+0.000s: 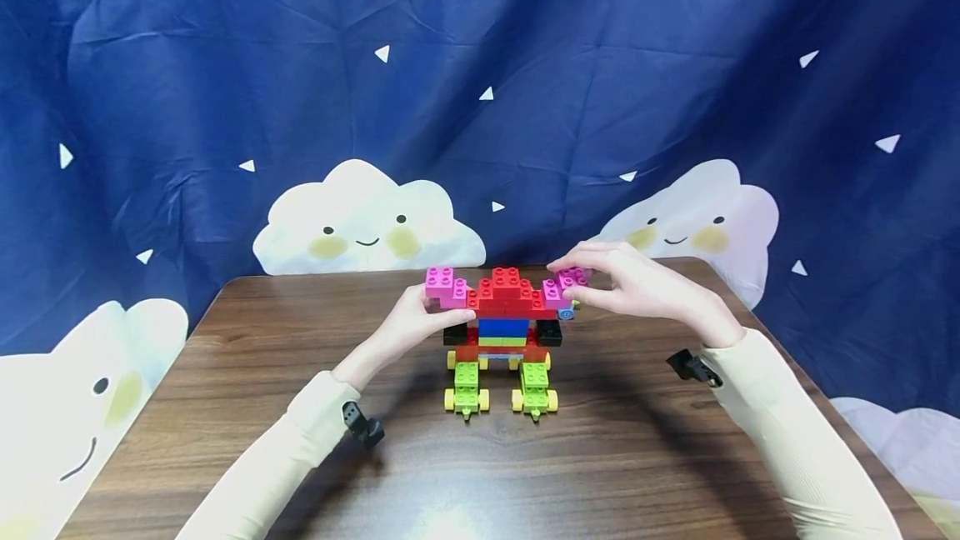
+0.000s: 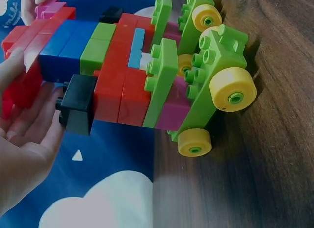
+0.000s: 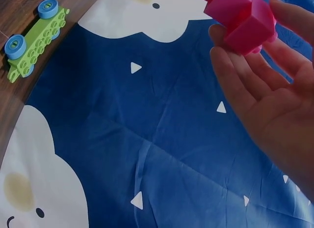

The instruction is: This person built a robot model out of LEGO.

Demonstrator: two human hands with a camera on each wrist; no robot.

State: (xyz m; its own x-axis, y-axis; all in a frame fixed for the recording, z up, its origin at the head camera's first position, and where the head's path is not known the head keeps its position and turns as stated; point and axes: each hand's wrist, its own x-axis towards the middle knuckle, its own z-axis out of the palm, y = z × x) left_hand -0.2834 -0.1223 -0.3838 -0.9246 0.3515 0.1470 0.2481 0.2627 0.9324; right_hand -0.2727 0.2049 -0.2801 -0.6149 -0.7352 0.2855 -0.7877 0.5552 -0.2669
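Observation:
A toy figure built of bricks (image 1: 502, 328) stands on the table, with a red top, blue middle, black side bricks and two green wheeled bases (image 1: 467, 377) on yellow wheels. Pink bricks form stepped arms on both sides. My left hand (image 1: 408, 323) grips the figure's upper left side, thumb in front and fingers behind, below the left pink bricks (image 1: 439, 278). Over on the right, my right hand (image 1: 630, 280) holds the right pink bricks (image 3: 251, 27) between thumb and fingers. The left wrist view shows the left fingers beside a black brick (image 2: 78, 104).
The brown wooden table (image 1: 300, 332) lies under the figure. A green wheeled base with blue wheels (image 3: 37, 41) sits near the table's edge, mostly hidden behind the figure in the head view. A blue curtain (image 1: 300, 107) with clouds hangs behind the table.

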